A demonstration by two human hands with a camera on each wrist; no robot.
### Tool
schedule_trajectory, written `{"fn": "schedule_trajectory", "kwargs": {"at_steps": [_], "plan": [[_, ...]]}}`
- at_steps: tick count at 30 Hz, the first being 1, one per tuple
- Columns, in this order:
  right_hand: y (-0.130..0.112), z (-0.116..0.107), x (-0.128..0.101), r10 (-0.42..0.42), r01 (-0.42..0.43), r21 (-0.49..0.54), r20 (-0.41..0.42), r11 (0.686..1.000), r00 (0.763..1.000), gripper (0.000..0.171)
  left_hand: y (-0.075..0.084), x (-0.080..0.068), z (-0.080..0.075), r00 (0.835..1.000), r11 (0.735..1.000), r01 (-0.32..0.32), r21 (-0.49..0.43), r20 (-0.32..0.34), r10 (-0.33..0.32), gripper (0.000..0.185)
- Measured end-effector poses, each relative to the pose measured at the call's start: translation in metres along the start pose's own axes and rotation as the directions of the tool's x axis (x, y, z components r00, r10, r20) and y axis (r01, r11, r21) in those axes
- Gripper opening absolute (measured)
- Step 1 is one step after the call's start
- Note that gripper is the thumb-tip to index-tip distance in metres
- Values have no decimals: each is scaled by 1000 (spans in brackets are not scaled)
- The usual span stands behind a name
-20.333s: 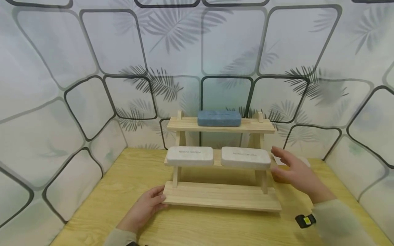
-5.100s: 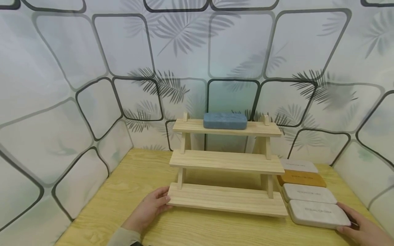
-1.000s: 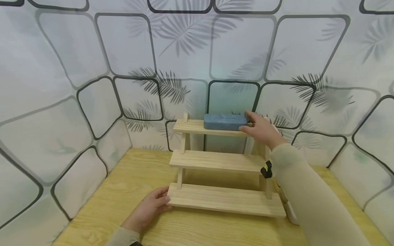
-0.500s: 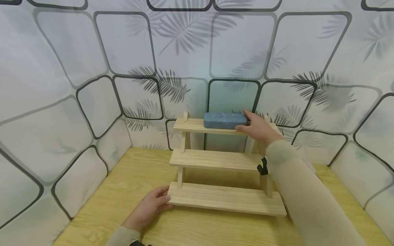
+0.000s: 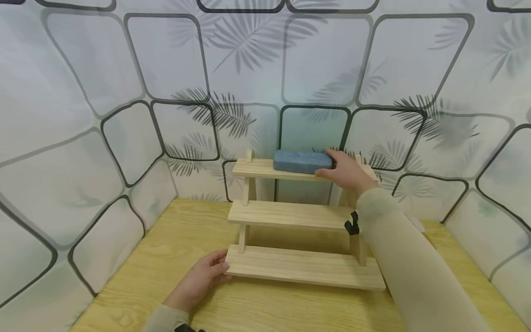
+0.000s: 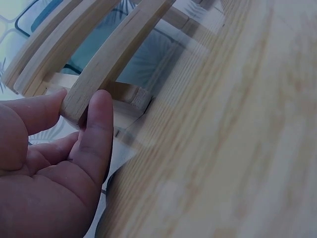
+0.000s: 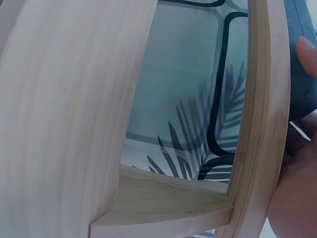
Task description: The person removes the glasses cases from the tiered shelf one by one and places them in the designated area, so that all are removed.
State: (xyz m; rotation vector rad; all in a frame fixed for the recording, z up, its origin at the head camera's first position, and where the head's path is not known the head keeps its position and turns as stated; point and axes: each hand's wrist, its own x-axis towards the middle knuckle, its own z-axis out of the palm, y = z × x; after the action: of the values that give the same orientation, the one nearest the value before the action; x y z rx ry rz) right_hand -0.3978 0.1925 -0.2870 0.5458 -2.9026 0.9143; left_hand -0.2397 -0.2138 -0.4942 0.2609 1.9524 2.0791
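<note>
A three-tier wooden shelf stand (image 5: 303, 267) stands on the table in the head view. My left hand (image 5: 203, 276) pinches the left end of its bottom board; in the left wrist view the thumb and fingers (image 6: 99, 114) close on that board end (image 6: 84, 99). On the top board lies a blue oblong case (image 5: 300, 161) with rounded edges. My right hand (image 5: 346, 173) grips its right end, thumb in front and fingers behind, and that end tips slightly. The right wrist view shows the blue case (image 7: 299, 94) beyond the top board's edge, beside the thumb.
The middle board (image 5: 290, 214) and bottom board bear nothing. A bit of a white case (image 5: 416, 224) shows past my right sleeve (image 5: 415, 258), which hides most of the table's right side. Patterned curtain (image 5: 249, 60) surrounds the wooden table (image 5: 174, 240).
Two white cases left the middle board for the table at right between the oldest frames. Since then my right hand has reached up to the blue case and closed on it; its right end now tips.
</note>
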Motion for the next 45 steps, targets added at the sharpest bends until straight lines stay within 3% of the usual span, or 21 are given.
{"fn": "schedule_trajectory", "kwargs": {"at_steps": [14,21,28,35,40,45], "plan": [[4,0,-20,6,-5,20,-69,1000,998,93,0,1,0,1000,1000,-2,-15,6,2,63],[12,-8,-45,-68,62,-90,-69,994,995,89,-1,1,1,1000,1000,-10,-10,22,10,63],[20,-25,-96,-152,149,-75,-34,986,988,81,-4,3,0,1000,1000,-4,-9,22,4,63],[59,-29,-159,-212,210,-48,-43,976,976,72,-3,4,1,1000,1000,0,-2,21,0,65],[98,-27,-204,-164,162,-32,-67,986,984,74,-2,5,4,1000,1000,-1,-7,28,1,64],[137,-22,-249,12,-11,26,-26,1000,1000,76,-2,3,4,1000,1000,-1,-8,19,1,65]]}}
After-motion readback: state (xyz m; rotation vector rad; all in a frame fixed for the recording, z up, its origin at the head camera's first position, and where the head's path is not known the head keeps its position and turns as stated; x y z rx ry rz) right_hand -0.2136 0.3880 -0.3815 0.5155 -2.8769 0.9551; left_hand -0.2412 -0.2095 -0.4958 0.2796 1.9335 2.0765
